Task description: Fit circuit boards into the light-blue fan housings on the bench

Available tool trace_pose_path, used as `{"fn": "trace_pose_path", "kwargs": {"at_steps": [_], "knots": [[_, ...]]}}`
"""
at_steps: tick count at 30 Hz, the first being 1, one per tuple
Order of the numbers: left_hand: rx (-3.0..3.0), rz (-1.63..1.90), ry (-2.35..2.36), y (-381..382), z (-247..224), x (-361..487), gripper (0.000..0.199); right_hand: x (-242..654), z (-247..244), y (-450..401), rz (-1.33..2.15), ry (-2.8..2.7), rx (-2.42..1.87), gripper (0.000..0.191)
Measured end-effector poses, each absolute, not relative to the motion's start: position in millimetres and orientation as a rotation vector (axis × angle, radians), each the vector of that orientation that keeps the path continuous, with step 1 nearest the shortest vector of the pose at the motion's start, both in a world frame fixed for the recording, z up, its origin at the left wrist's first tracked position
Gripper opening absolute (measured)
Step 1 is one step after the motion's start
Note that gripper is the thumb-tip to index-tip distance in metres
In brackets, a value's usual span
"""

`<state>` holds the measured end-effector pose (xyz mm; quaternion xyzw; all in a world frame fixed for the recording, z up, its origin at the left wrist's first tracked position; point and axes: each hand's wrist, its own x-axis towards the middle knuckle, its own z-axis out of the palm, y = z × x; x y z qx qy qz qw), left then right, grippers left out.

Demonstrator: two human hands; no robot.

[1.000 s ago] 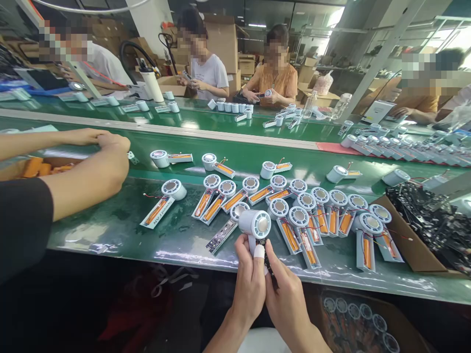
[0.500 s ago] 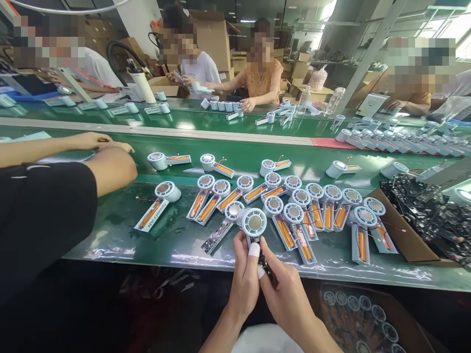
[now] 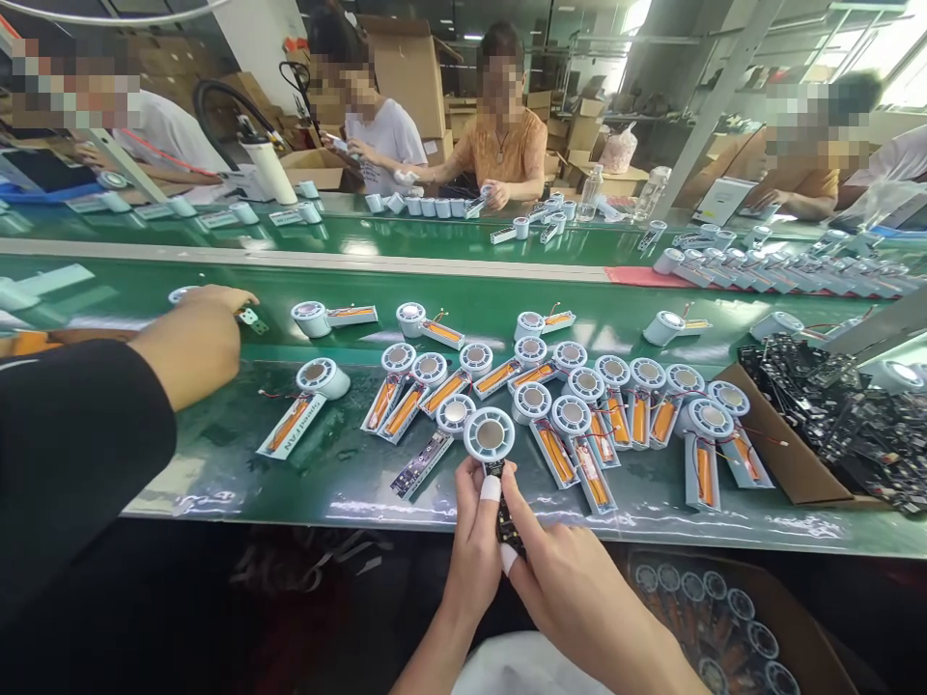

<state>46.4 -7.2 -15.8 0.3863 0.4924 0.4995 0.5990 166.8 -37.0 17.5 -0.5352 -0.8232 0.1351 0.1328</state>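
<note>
Near the bench's front edge, my left hand (image 3: 474, 541) is wrapped round the handle of a light-blue fan unit (image 3: 490, 435), whose round head faces up. A black circuit board (image 3: 506, 521) lies along the handle. My right hand (image 3: 554, 569) presses on the same unit from the right, fingertips at the board. White covers show on both thumbs. Just left of the held unit lies another fan unit with a dark board (image 3: 422, 465). Several units with orange batteries (image 3: 557, 454) are spread behind and to the right.
A cardboard box (image 3: 803, 463) of black circuit boards stands on the right. Below the bench edge is a box of fan heads (image 3: 743, 603). A co-worker's arm (image 3: 192, 343) reaches in from the left. A green belt (image 3: 362, 280) runs behind; several people sit beyond it.
The co-worker's hand at left has moved left and now holds a fan unit with a board on the belt. My hands keep their grip, the view having shifted slightly.
</note>
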Motion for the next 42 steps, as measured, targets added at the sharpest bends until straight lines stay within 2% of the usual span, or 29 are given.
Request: {"fn": "trace_pose_path", "kwargs": {"at_steps": [3, 6, 11, 14, 18, 22, 26, 28, 30, 32, 37, 39, 42], "knots": [[0.858, 1.135, 1.090, -5.0, -18.2, 41.1, 0.035, 173.2, 18.1, -36.2, 0.504, -2.403, -1.536, 0.081], [0.828, 1.125, 1.081, -4.5, -19.8, 38.8, 0.034, 179.6, 7.6, -32.5, 0.756, -2.276, -1.457, 0.081], [0.664, 1.102, 0.986, -6.8, -14.0, 43.6, 0.040, 179.3, -23.1, -31.1, 1.326, -1.656, -1.157, 0.084], [0.628, 1.108, 0.970, -8.9, -11.8, 45.9, 0.040, 171.8, -27.4, -34.8, 1.413, -1.418, -1.099, 0.085], [0.640, 1.089, 1.008, -11.5, -12.6, 47.9, 0.041, 162.7, -18.9, -41.1, 1.453, -1.296, -1.121, 0.074], [0.802, 0.988, 1.181, -8.9, -10.0, 47.8, 0.036, 160.1, -22.6, -48.8, 1.504, -1.148, -1.119, 0.077], [1.379, 0.959, 1.340, -1.0, -8.1, 28.0, 0.028, 168.7, -33.8, -49.7, 1.464, -1.095, -1.256, 0.076], [1.688, 1.078, 1.464, 4.4, -11.4, 7.9, 0.028, 177.1, -33.7, -43.8, 1.446, -1.157, -1.338, 0.072], [1.930, 1.302, 1.699, 10.6, -18.6, -14.6, 0.025, 186.1, -28.7, -35.2, 1.395, -1.325, -1.442, 0.066], [2.114, 1.311, 1.857, 15.9, -29.5, -33.7, 0.028, 193.5, -22.1, -26.8, 1.213, -1.627, -1.567, 0.061], [2.263, 1.089, 1.783, 13.6, -58.6, -45.5, 0.033, 197.3, -21.6, -19.8, 0.472, -2.198, -1.658, 0.057], [2.251, 1.145, 1.781, 8.8, -64.7, -39.8, 0.032, 194.8, -27.2, -21.6, 0.357, -2.236, -1.631, 0.055], [2.234, 1.219, 1.773, 5.3, -67.0, -32.9, 0.031, 192.8, -32.5, -22.7, 0.409, -2.198, -1.624, 0.054]]}}
